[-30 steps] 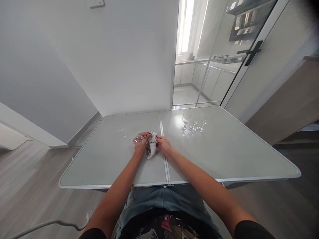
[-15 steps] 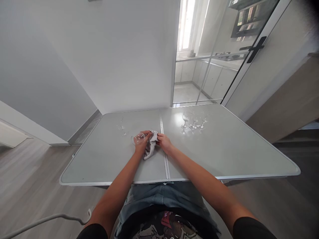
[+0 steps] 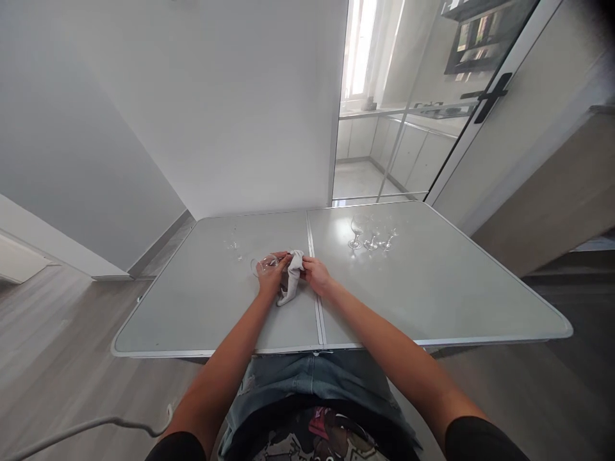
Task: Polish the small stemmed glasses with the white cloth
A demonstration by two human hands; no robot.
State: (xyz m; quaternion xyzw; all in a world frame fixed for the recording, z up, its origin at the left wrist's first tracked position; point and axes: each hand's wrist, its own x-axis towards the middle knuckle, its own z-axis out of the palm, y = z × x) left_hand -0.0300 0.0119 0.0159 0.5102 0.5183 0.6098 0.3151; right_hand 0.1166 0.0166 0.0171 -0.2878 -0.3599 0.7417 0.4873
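Observation:
My left hand (image 3: 270,277) is closed around a clear stemmed glass (image 3: 262,263) held on its side just above the grey table (image 3: 432,288). My right hand (image 3: 314,274) pinches a small grey cloth (image 3: 291,282) against the glass; the cloth's loose end hangs down onto the table. Both hands meet near the table's centre seam.
Three clear stemmed glasses (image 3: 371,233) stand upright at the back right of the table. Another clear glass (image 3: 233,244) stands at the back left. A glass door with a black handle (image 3: 487,97) lies beyond the table. A white cable (image 3: 86,428) runs over the wooden floor at lower left.
The hands stay together on the glass and cloth. The cloth's hanging end has shifted a little to the left as the hands work; the view has tilted slightly.

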